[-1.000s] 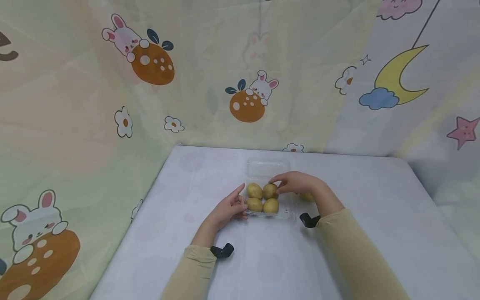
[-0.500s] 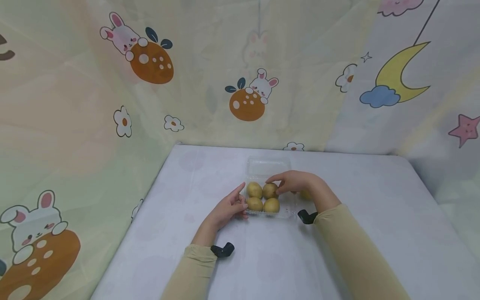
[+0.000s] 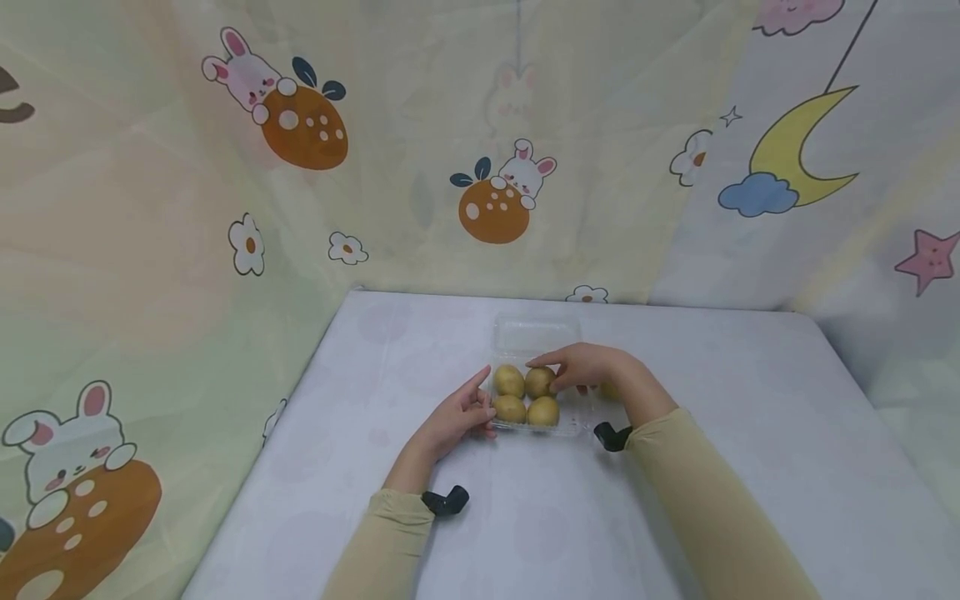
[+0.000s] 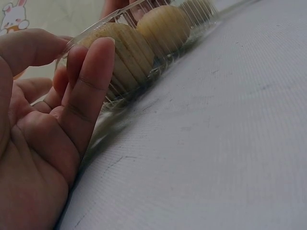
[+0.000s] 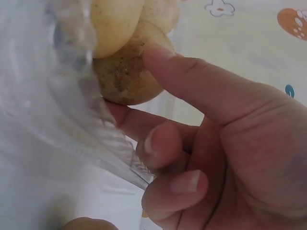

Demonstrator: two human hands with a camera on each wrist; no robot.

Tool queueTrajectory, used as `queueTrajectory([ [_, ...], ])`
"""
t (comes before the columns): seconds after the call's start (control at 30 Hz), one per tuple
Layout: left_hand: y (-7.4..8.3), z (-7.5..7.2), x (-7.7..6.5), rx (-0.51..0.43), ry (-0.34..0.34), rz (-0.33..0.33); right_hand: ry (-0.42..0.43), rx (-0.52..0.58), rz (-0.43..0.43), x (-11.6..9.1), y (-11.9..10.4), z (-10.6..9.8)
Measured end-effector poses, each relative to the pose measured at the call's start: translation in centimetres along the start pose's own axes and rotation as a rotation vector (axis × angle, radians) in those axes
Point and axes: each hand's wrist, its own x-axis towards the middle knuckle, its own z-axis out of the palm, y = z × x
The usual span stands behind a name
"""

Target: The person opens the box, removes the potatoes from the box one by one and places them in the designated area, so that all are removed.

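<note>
Right fingers (image 5: 184, 190) pinch brownish potato (image 5: 122, 79); left fingers (image 4: 92, 79) grip clear box (image 3: 573, 417). Loose left hold could let box skid if potato gets pushed sideways.

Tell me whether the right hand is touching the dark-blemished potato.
Touching. The right wrist view shows the right hand's thumb tip lying against the dark-blemished potato, with no gap between them.

Booth-like space, wider room unclear, cloth walls (image 3: 615, 100) printed with cartoon rabbits (image 3: 251, 81), a yellow moon (image 3: 780, 142), white-covered surface (image 3: 525, 533) below
</note>
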Motion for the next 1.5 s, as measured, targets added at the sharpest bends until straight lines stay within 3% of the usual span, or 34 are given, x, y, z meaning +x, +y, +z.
queueTrajectory([
  [0.4,-0.2,-0.1,0.1,0.017,0.000,0.005,0.152,-0.035,-0.035,0.7,0.7,0.8],
  [0.93,0.2,0.1,0.0,0.004,0.011,-0.010,0.112,-0.038,-0.026,-0.3,0.2,1.0],
  [1.13,-0.1,0.0,0.0,0.008,0.008,-0.011,0.152,-0.046,-0.034,0.4,0.6,1.3],
  [1.37,-0.2,0.0,0.0,0.001,0.006,-0.008,0.228,-0.129,-0.089,0.4,0.8,1.4],
  [1.5,-0.2,0.0,0.0,0.005,0.008,-0.005,0.236,-0.105,-0.086,0.2,0.5,1.2],
])
